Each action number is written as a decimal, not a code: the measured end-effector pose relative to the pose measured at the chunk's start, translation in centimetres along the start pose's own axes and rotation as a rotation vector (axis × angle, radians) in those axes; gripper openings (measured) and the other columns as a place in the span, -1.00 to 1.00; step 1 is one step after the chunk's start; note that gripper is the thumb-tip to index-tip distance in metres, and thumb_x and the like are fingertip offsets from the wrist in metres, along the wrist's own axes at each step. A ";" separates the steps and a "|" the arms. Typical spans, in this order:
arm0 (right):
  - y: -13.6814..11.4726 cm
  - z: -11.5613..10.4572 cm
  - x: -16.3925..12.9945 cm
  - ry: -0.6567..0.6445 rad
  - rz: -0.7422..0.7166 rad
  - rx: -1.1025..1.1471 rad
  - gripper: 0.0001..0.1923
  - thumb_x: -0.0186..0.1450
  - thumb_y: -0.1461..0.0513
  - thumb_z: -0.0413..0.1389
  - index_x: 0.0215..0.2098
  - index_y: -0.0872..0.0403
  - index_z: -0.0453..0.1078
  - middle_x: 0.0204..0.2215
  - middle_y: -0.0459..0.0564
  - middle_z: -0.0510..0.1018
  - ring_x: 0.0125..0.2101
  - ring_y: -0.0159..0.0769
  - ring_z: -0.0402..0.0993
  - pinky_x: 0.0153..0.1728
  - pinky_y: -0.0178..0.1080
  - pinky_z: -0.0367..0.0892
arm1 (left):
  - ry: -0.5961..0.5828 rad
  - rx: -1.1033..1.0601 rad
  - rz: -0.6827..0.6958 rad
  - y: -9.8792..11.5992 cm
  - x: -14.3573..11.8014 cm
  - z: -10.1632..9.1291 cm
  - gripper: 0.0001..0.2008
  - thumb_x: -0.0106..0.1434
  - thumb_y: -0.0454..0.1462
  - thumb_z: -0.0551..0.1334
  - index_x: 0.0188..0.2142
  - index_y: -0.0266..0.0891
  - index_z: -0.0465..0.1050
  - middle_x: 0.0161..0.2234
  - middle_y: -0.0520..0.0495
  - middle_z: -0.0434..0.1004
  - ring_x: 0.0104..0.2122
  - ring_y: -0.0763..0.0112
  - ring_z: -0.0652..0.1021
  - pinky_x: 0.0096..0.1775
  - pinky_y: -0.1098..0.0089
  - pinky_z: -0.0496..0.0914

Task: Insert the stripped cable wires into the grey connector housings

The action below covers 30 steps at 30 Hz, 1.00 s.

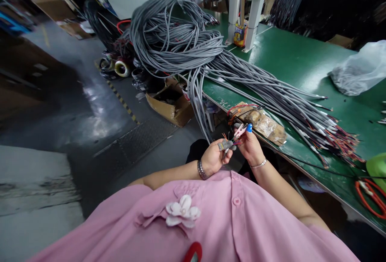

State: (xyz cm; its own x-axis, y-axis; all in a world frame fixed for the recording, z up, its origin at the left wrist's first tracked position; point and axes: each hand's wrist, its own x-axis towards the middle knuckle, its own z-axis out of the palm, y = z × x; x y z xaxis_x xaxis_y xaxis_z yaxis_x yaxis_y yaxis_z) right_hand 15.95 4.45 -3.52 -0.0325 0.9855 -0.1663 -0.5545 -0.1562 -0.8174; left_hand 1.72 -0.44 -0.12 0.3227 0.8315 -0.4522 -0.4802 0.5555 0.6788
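My left hand (214,156) grips the end of a grey cable (225,145), whose thin coloured wires fan out from the stripped tip. My right hand (249,146) holds a small pink cutter (240,130) against those wires; a blue cap covers one fingertip. Both hands meet just in front of the table's near edge, above my lap. I wear a pink shirt, a watch on the left wrist and a thin bracelet on the right.
A big heap of grey cables (177,36) spills across the green table (289,60), stripped ends (334,133) to the right. A taped brown block (259,119) lies at the edge. A plastic bag (358,71), orange loop (370,191), cardboard box (171,103) on the floor.
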 end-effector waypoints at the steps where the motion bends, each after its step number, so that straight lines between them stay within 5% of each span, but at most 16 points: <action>1: 0.0 0.0 0.0 -0.001 0.001 -0.008 -0.53 0.15 -0.20 0.13 -0.35 0.03 0.45 -0.43 -0.05 0.53 -0.44 -0.34 0.41 -0.41 -0.28 0.34 | 0.002 0.002 0.001 0.0 0.0 0.0 -0.76 0.05 -0.18 0.30 -0.39 -0.25 0.30 -0.57 0.03 0.45 -0.72 0.58 0.33 -0.71 0.55 0.08; 8: -0.6 0.4 -0.5 -0.014 0.078 0.030 -0.48 0.10 -0.24 0.13 -0.36 0.02 0.43 -0.42 -0.05 0.52 -0.47 -0.34 0.38 -0.44 -0.28 0.32 | -0.005 0.006 -0.004 0.2 -0.1 0.2 -0.73 0.02 -0.16 0.32 -0.40 -0.24 0.29 -0.61 0.05 0.42 -0.72 0.58 0.32 -0.72 0.56 0.07; 15: -1.2 -0.1 -1.4 -0.138 0.172 0.026 -0.35 0.17 -0.33 -0.11 -0.30 -0.01 0.44 -0.30 0.00 0.55 -0.45 -0.33 0.39 -0.41 -0.25 0.34 | -0.019 0.045 0.039 0.2 -1.1 0.2 -0.70 0.02 -0.12 0.34 -0.40 -0.26 0.31 -0.65 0.05 0.41 -0.75 0.57 0.30 -0.72 0.54 0.10; 21: -1.9 0.1 -1.9 -0.121 0.126 0.017 -0.65 0.24 -0.08 0.10 -0.29 0.01 0.44 -0.39 -0.07 0.52 -0.47 -0.39 0.35 -0.42 -0.32 0.31 | 0.002 0.137 0.163 0.3 -1.6 0.2 -0.72 0.06 -0.10 0.31 -0.41 -0.27 0.35 -0.67 0.05 0.42 -0.77 0.57 0.31 -0.71 0.52 0.13; 30: -1.6 0.3 -1.3 -0.028 0.089 -0.046 -0.57 0.19 -0.16 0.12 -0.29 0.02 0.44 -0.40 -0.05 0.52 -0.45 -0.34 0.37 -0.43 -0.28 0.31 | 0.064 0.180 0.198 0.4 -1.0 0.6 -0.69 0.04 -0.08 0.33 -0.42 -0.26 0.35 -0.64 0.06 0.43 -0.75 0.59 0.35 -0.69 0.55 0.09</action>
State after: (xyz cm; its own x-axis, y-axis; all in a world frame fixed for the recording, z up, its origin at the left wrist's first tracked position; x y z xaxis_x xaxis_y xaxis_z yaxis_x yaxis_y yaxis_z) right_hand 16.61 3.41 -1.84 -0.1032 0.9689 -0.2248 -0.5100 -0.2456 -0.8244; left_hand 1.63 -1.05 0.96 0.1817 0.9255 -0.3322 -0.3746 0.3775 0.8469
